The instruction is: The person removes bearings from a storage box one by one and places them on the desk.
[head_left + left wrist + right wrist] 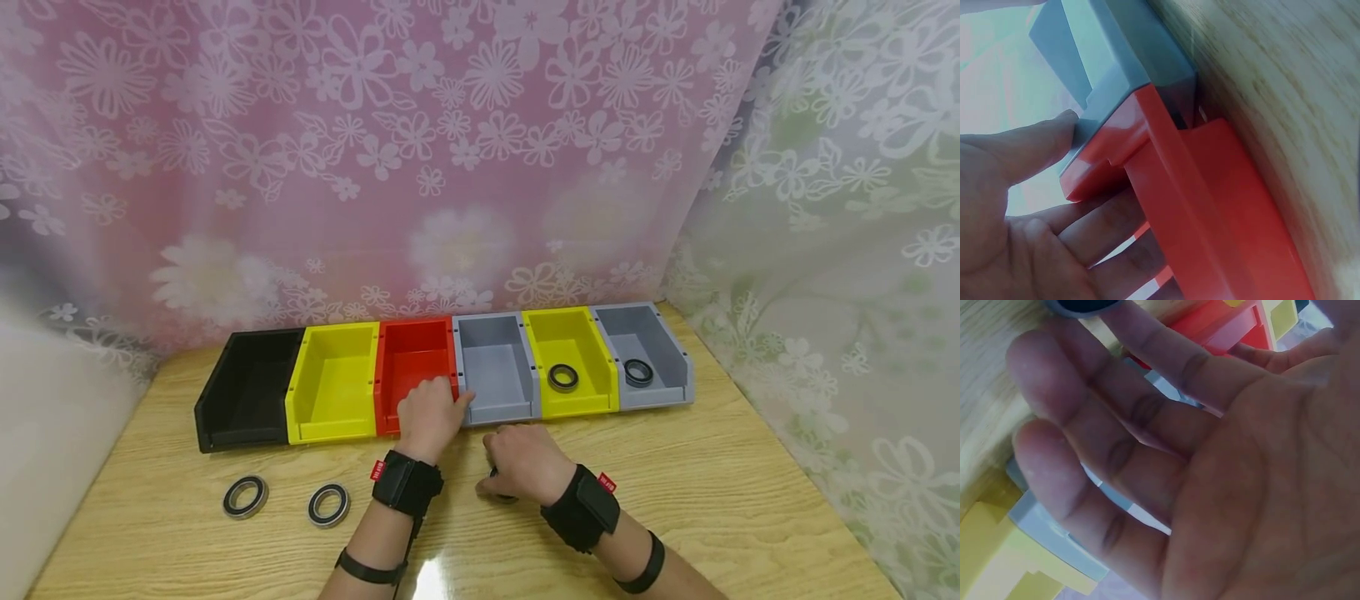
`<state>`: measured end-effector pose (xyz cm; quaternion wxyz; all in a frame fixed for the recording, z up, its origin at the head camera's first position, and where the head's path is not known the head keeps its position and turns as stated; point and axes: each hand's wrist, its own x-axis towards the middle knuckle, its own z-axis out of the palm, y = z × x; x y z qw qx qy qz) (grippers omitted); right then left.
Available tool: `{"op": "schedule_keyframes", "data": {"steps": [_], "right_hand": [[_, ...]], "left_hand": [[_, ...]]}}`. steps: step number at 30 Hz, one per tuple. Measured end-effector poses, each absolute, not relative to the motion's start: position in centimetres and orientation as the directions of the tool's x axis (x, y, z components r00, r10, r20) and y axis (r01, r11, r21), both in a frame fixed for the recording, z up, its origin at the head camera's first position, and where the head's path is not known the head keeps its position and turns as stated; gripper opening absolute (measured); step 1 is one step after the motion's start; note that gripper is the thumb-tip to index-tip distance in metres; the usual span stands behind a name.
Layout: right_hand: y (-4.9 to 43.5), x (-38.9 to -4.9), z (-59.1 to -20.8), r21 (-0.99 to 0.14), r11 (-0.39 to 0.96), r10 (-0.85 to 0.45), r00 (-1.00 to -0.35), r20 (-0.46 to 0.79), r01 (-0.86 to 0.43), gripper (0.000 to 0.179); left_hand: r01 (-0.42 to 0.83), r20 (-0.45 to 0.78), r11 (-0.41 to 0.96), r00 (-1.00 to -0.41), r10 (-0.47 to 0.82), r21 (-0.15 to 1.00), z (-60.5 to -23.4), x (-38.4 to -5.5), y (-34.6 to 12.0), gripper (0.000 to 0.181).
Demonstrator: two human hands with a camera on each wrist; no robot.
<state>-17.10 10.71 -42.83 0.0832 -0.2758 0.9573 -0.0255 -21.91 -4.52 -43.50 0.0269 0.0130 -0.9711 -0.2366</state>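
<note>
My left hand (432, 417) grips the front corner where the red bin (415, 335) meets the middle grey bin (495, 375). In the left wrist view the thumb (1063, 128) presses the grey rim, while the fingers (1104, 228) reach inside the red wall. My right hand (527, 461) is low over the table in front of the grey bin and pinches a ball bearing (504, 497), a dark-faced metal ring mostly hidden beneath it. Part of that ring (1085, 306) shows beside the fingertips in the right wrist view.
Two more bearings lie on the wooden table at left, one farther left (245, 497) and one nearer (328, 505). One bearing (562, 377) sits in the right yellow bin, another (638, 372) in the end grey bin. A yellow bin (337, 367) and a black bin (251, 383) complete the row.
</note>
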Motion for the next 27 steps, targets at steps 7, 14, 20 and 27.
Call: {"op": "schedule_keyframes", "data": {"steps": [7,14,20,27], "right_hand": [[10.7,-17.2,-42.9,-0.103,0.829,-0.558,-0.825,-0.086,-0.55,0.042],[10.5,-17.5,-42.8,-0.172,0.803,-0.584,-0.811,-0.036,-0.57,0.032],[10.9,-17.8,-42.0,-0.207,0.792,-0.574,-0.816,0.065,-0.574,0.032],[11.5,-18.4,-38.4,-0.228,0.791,-0.524,-0.821,0.227,-0.568,0.032]], "left_hand": [[-0.007,0.047,0.883,-0.998,-0.032,0.469,-43.5,-21.9,-4.6,0.045],[-0.002,0.06,0.888,-0.998,-0.033,0.459,-43.5,-21.8,-4.8,0.045],[0.021,0.075,0.893,-0.997,-0.015,0.45,-43.7,-21.7,-4.7,0.047],[0.048,0.124,0.906,-0.992,-0.005,0.421,-43.7,-21.6,-4.6,0.05]]}}
